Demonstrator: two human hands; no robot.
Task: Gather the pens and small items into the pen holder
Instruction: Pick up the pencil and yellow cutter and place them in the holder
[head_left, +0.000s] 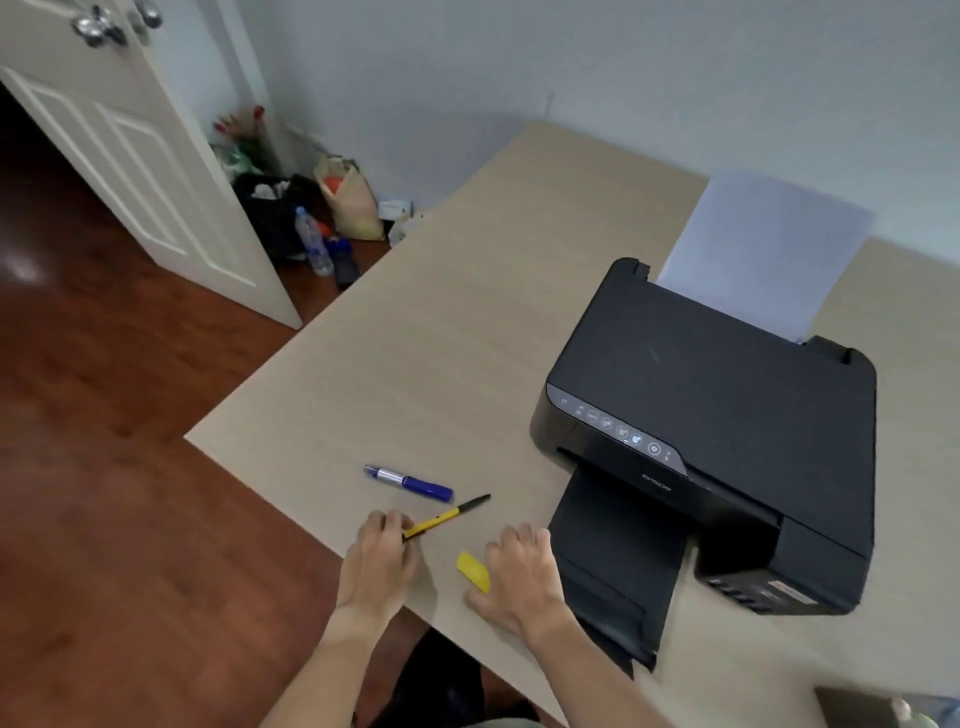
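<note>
My left hand (382, 558) grips the near end of a yellow pen with a black cap (449, 515), which lies slanted on the beige table (441, 338). Beyond it a blue marker (408, 482) lies loose on the table. My right hand (522, 577) rests on the table with fingers curled over one end of a small yellow item (471, 570); whether it grips the item I cannot tell. No pen holder shows in this view.
A black printer (717, 415) with white paper (763, 249) and its output tray (618, 566) extended stands to the right of my hands. The table's left edge drops to a wooden floor (119, 441). An open door (130, 156), bags and a bottle (313, 241) lie beyond.
</note>
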